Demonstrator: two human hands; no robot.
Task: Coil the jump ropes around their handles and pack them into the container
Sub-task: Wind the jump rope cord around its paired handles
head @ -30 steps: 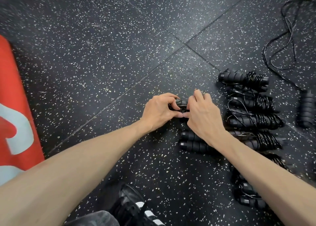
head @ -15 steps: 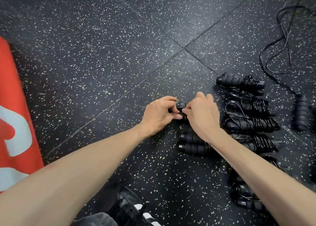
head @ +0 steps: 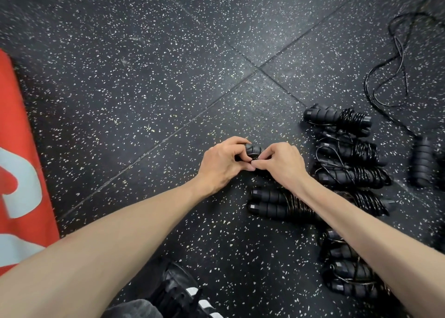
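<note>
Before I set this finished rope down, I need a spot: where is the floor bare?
Bare floor lies left of the hands, up to the red mat. Right of them it is crowded: coiled ropes in a row, a loose rope beyond.

No word or number can be read; the red mat [head: 21, 149] at nine o'clock bears only cut-off pale shapes.

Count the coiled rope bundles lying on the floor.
6: top bundle, second bundle, third bundle, fourth bundle crossing under the right forearm, then fifth bundle and sixth bundle nearest; the arm may hide more.
</note>
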